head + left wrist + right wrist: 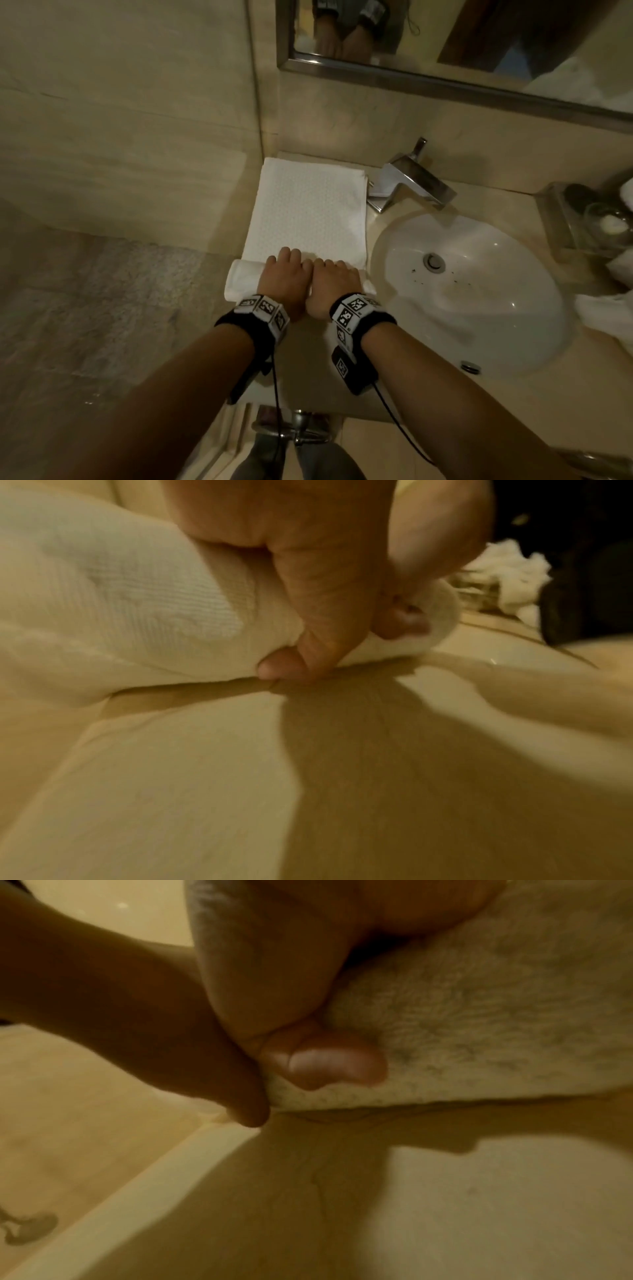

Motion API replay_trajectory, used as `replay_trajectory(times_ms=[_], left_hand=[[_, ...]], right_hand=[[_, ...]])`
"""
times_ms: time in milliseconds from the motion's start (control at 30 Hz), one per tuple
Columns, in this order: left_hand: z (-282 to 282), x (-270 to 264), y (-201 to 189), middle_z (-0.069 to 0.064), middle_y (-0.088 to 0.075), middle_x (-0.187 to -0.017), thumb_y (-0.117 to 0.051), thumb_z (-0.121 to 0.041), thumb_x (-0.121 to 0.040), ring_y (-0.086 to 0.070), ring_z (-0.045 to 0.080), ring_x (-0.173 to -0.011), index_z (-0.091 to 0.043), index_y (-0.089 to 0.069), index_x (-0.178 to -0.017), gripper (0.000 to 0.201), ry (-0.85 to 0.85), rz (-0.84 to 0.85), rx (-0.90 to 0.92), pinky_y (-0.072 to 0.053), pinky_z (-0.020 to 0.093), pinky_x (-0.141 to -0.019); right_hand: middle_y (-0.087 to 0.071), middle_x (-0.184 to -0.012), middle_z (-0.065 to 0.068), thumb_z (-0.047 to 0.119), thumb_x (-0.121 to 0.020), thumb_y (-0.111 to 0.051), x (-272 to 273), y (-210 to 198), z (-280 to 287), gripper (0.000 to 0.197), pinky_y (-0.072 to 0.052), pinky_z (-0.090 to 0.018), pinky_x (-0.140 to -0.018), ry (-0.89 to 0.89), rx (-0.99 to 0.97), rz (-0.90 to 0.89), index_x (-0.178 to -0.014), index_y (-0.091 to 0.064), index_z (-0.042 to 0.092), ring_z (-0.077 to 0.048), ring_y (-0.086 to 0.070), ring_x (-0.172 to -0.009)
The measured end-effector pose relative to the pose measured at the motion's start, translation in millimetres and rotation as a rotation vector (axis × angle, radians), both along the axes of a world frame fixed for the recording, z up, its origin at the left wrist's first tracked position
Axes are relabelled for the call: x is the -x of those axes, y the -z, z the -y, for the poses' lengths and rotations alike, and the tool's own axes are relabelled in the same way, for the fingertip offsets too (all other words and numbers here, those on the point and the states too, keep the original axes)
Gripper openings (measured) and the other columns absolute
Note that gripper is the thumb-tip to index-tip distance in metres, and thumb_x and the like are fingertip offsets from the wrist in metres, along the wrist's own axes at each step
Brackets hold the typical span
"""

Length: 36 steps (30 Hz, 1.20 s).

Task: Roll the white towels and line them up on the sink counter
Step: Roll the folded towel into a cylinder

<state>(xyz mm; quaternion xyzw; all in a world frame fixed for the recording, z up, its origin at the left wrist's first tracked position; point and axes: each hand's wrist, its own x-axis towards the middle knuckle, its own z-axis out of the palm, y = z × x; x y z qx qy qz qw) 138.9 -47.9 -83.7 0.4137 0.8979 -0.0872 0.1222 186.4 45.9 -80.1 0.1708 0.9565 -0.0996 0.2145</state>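
A white towel (308,209) lies flat on the beige counter (308,363) left of the sink, its near end rolled into a thick roll (239,279). My left hand (286,270) and right hand (334,277) sit side by side on top of the roll, fingers curled over its far side. In the left wrist view my thumb (308,631) presses the roll (120,601) from the near side. The right wrist view shows my right thumb (322,1064) dug into the fluffy roll (496,1015). The fingertips are hidden behind the roll.
A white oval sink (469,291) lies right of the towel, with a chrome faucet (407,185) behind it. A clear tray (589,219) and crumpled white cloth (606,315) sit at the far right. A mirror (445,41) hangs above. The floor (85,308) drops off left.
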Motion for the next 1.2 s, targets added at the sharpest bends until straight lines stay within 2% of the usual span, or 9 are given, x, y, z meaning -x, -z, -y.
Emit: replay_trajectory(times_ms=[167,300,467,633,733,833,933,1067,1200], left_hand=[[-6,1,-10,0.004,-0.051,-0.122,-0.064,-0.039,-0.076,-0.049,0.021,-0.112,-0.022,-0.047,-0.124,0.054,-0.019,0.205,0.059,-0.043,0.033,-0.096],[-12,5,-15,0.002,-0.056,-0.123,-0.064,-0.027,-0.077,-0.054,0.021,-0.112,-0.025,-0.05,-0.126,0.051,-0.035,0.261,0.148,-0.046,0.033,-0.097],[-16,9,-21,0.002,-0.058,-0.122,-0.063,-0.023,-0.073,-0.056,0.021,-0.111,-0.024,-0.053,-0.125,0.053,-0.068,0.323,0.168,-0.047,0.032,-0.091],[3,1,-7,0.004,-0.048,-0.12,-0.062,-0.052,-0.067,-0.042,0.022,-0.11,-0.019,-0.049,-0.121,0.064,0.012,0.144,0.046,-0.041,0.035,-0.095],[12,-6,-4,0.006,-0.043,-0.115,-0.062,-0.051,-0.064,-0.039,0.024,-0.104,-0.016,-0.042,-0.124,0.072,0.118,-0.02,0.016,-0.036,0.037,-0.091],[18,-16,0,0.008,-0.044,-0.119,-0.06,-0.045,-0.074,-0.041,0.026,-0.105,-0.013,-0.029,-0.135,0.075,0.148,-0.087,0.003,-0.034,0.04,-0.09],[7,-15,2,0.007,-0.046,-0.123,-0.063,-0.043,-0.075,-0.042,0.027,-0.111,-0.016,-0.034,-0.134,0.071,0.048,-0.042,-0.051,-0.034,0.041,-0.096],[-10,1,1,0.003,-0.05,-0.125,-0.073,-0.048,-0.066,-0.046,0.024,-0.115,-0.021,-0.039,-0.129,0.077,0.001,0.073,0.018,-0.038,0.039,-0.098],[-15,10,0,0.002,-0.055,-0.122,-0.082,-0.046,-0.055,-0.052,0.023,-0.112,-0.024,-0.043,-0.127,0.086,-0.074,0.285,0.127,-0.046,0.037,-0.094]], right_hand=[[-0.055,-0.123,-0.007,0.026,-0.073,-0.064,-10,-11,-8,0.058,-0.045,-0.041,-0.096,-0.01,0.14,0.16,-0.127,-0.045,0.015,-0.028,-0.052,-0.114],[-0.04,-0.131,-0.009,0.027,-0.07,-0.072,-24,-7,-6,0.078,-0.033,-0.049,-0.106,-0.186,-0.016,0.063,-0.136,-0.032,0.015,-0.029,-0.036,-0.123],[-0.045,-0.132,-0.009,0.02,-0.075,-0.069,-25,0,-5,0.068,-0.032,-0.046,-0.106,-0.199,-0.067,-0.032,-0.135,-0.036,0.013,-0.027,-0.039,-0.123],[-0.053,-0.122,-0.006,0.044,-0.07,-0.068,-13,2,-11,0.067,-0.039,-0.04,-0.099,-0.165,0.013,-0.038,-0.127,-0.045,0.017,-0.026,-0.047,-0.114],[-0.058,-0.115,-0.004,0.049,-0.071,-0.062,-10,1,-14,0.057,-0.041,-0.037,-0.094,-0.144,0.032,-0.065,-0.119,-0.051,0.02,-0.025,-0.052,-0.107],[-0.062,-0.106,-0.001,0.057,-0.07,-0.059,-8,-5,-14,0.052,-0.042,-0.034,-0.086,-0.148,0.056,-0.067,-0.11,-0.055,0.023,-0.024,-0.055,-0.1],[-0.059,-0.111,-0.004,0.044,-0.073,-0.061,-10,-7,-11,0.051,-0.042,-0.036,-0.094,-0.15,0.01,-0.055,-0.116,-0.052,0.017,-0.025,-0.053,-0.107],[-0.045,-0.129,-0.007,0.029,-0.072,-0.069,-29,1,-6,0.071,-0.032,-0.04,-0.107,-0.193,-0.149,-0.153,-0.134,-0.037,0.012,-0.026,-0.04,-0.12],[-0.046,-0.132,-0.007,0.016,-0.075,-0.069,-38,4,-4,0.07,-0.031,-0.038,-0.105,-0.21,-0.168,-0.154,-0.137,-0.035,0.012,-0.026,-0.042,-0.121]])
